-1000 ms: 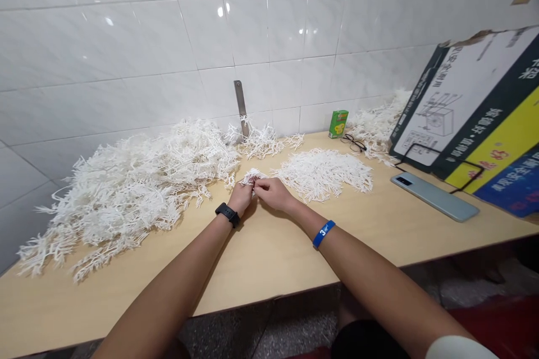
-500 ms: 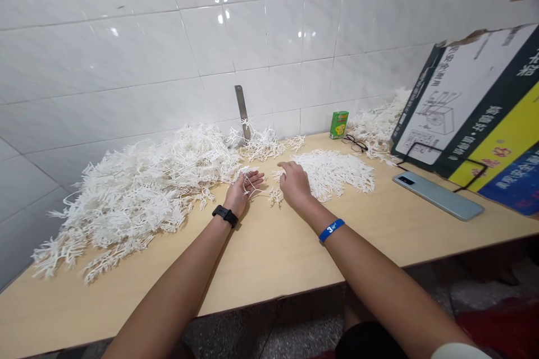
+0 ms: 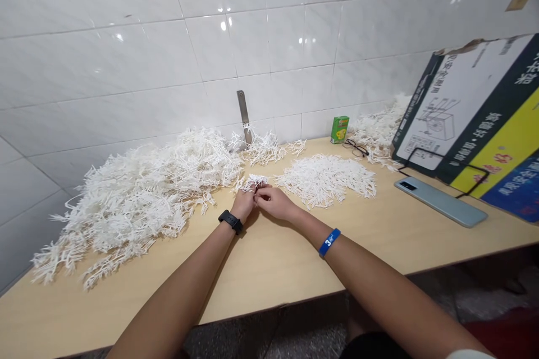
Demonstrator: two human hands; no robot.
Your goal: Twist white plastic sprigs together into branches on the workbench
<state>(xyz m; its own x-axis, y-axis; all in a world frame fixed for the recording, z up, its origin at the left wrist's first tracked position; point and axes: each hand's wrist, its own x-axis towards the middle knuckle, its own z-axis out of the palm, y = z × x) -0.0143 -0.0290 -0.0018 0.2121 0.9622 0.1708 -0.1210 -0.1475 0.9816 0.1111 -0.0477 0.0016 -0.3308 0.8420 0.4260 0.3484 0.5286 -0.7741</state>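
My left hand [image 3: 244, 202], with a black watch strap at its wrist, is closed around a small white branched plastic sprig [image 3: 256, 180] whose tips stick up above the fingers. Against it rests my right hand [image 3: 275, 202], its fingers pinched together where the two hands meet. What the right fingertips grip is hidden. To the left lies a big tangled heap of white branched sprigs [image 3: 155, 190]. A flatter, neater pile of white sprigs [image 3: 328, 176] spreads just right of the hands.
A metal ruler [image 3: 243, 118] leans on the tiled wall behind a small cluster of sprigs [image 3: 265, 148]. Farther right are a green box [image 3: 339, 129], black glasses [image 3: 356, 148], another sprig heap [image 3: 381, 126], a phone [image 3: 440, 202] and a large printed carton [image 3: 471, 123].
My right hand has moved left from the edge of the flat pile to meet my left hand. The left fingers, stretched out before, have curled in around the sprig.
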